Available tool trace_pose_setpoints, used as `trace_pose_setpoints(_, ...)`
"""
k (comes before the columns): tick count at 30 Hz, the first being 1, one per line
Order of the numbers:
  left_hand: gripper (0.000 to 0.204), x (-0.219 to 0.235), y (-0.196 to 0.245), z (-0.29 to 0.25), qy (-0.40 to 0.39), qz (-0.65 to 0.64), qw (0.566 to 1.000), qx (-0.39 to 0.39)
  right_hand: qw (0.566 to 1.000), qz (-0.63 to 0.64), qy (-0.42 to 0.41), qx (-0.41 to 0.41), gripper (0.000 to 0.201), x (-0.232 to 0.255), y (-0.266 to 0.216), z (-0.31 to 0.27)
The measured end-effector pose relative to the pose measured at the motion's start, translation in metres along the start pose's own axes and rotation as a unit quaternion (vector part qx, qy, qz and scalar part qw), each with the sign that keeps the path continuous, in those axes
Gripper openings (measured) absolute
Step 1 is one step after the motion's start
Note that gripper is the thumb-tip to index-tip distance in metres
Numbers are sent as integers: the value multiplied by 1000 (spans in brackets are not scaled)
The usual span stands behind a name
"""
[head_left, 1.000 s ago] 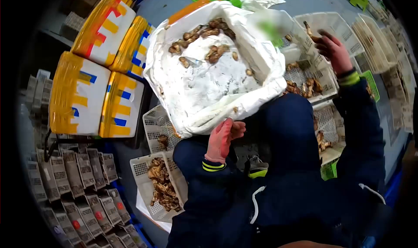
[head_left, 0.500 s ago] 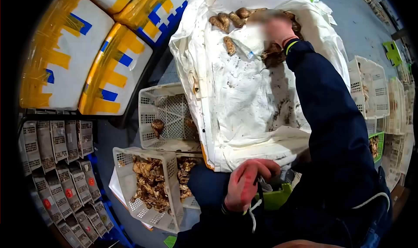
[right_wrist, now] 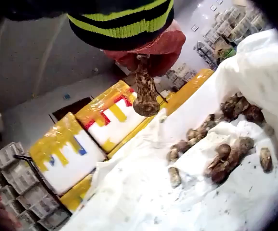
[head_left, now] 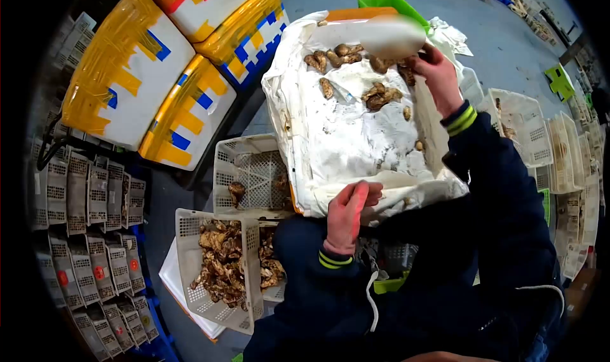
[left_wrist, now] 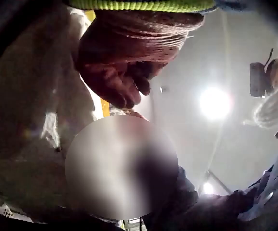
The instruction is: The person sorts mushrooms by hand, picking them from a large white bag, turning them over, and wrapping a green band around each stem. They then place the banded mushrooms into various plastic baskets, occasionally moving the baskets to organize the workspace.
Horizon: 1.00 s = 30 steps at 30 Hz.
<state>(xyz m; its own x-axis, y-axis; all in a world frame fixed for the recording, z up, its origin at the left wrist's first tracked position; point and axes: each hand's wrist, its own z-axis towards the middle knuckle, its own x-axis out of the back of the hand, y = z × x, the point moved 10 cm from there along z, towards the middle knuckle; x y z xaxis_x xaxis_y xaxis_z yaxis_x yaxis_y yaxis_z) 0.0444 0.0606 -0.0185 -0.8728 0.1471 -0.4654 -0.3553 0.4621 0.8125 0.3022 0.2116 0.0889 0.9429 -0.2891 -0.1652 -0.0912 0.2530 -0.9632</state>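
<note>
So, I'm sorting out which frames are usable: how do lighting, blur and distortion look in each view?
Head view: strong fisheye curve, dark corners, a smudged patch over the white-lined box. Left wrist view: ceiling lamp glare, a big blurred blot, left hand dim. Right wrist view: well lit; the mushroom held by the right hand is sharp.

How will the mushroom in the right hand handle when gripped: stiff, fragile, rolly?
The mushroom hangs straight from the right hand, so probably fairly stiff. Its thin stem under a wider cap looks snappable. The loose mushrooms lie still on the white liner, so rolling seems unlikely.
</note>
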Motion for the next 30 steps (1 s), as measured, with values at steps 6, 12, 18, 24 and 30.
trace_pose_setpoints(6,46,-74,28,-22,-131,-45,988,-67,966,-147,-12,212,33,-31,-90,-197)
trace_pose_setpoints(12,41,-65,23,-53,-110,-101,987,-66,886,-319,-153,298,31,-61,-118,-273)
trace_pose_setpoints(18,43,-53,15,-62,-132,-72,988,-18,992,-117,-40,2,21,-10,-54,-248)
trace_pose_setpoints(24,42,-55,5,-68,-134,-91,987,14,964,137,-195,-115,55,-56,-35,-235)
trace_pose_setpoints(30,44,-83,-8,-71,-172,-148,971,78,974,1,-181,-134,42,-60,-31,-223)
